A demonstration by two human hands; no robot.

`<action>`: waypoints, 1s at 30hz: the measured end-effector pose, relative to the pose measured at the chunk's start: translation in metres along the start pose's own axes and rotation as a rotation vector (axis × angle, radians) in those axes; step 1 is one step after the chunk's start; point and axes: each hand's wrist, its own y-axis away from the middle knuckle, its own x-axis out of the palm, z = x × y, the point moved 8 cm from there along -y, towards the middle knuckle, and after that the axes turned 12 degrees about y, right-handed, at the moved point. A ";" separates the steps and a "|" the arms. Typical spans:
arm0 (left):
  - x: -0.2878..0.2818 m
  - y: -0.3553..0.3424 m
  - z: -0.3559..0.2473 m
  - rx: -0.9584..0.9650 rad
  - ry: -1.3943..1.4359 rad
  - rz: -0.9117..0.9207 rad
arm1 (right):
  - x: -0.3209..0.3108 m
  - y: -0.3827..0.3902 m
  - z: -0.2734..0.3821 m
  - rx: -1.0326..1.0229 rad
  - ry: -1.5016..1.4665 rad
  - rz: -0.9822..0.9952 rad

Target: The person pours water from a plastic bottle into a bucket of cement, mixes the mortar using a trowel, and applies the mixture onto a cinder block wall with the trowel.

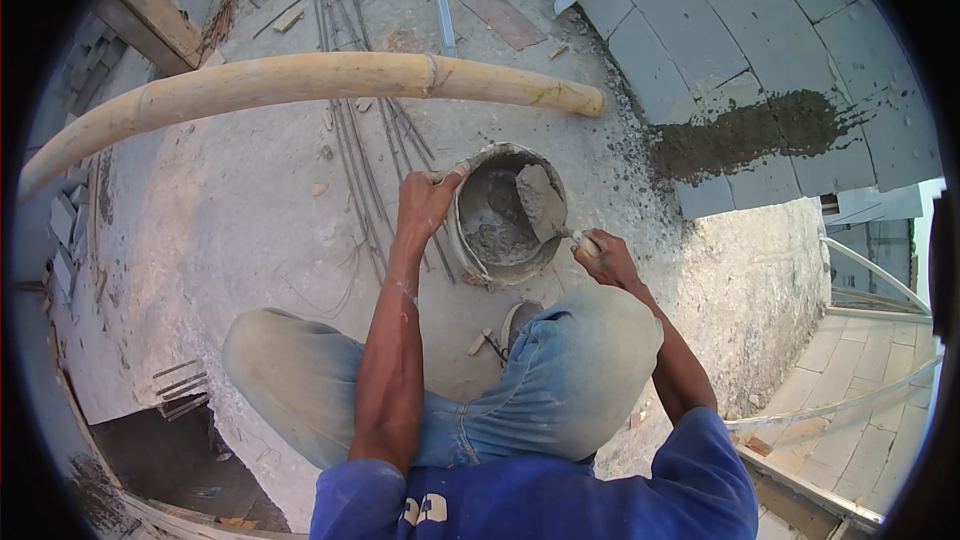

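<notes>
A round bucket (462,240) stands on the dusty concrete floor in front of my knees, with wet grey mortar (498,237) in its bottom. My left hand (428,196) grips the bucket's rim on its left side. In my right hand (606,258) is the handle of a trowel (541,202). The trowel's blade, coated in mortar, lies inside the bucket against its right wall. My fingers close around the handle just outside the rim.
A thick bamboo pole (290,78) crosses beyond the bucket. Thin steel rods (352,150) run along the floor to the left. On the right rises a grey block wall (720,30) with a dark mortar patch (750,137). An opening (170,460) drops away at the lower left.
</notes>
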 end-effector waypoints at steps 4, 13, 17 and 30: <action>-0.038 -0.017 0.069 -0.113 0.223 -0.036 | -0.054 -0.027 0.056 -0.059 0.287 -0.074; -0.093 0.004 0.112 -0.305 0.382 -0.216 | -0.149 -0.058 0.127 -0.202 -0.209 0.333; -0.117 0.011 0.121 -0.253 0.336 -0.318 | -0.086 -0.076 -0.014 0.148 -0.964 0.741; -0.075 -0.018 0.138 -0.342 0.301 -0.091 | -0.264 -0.016 -0.026 0.287 0.077 -0.320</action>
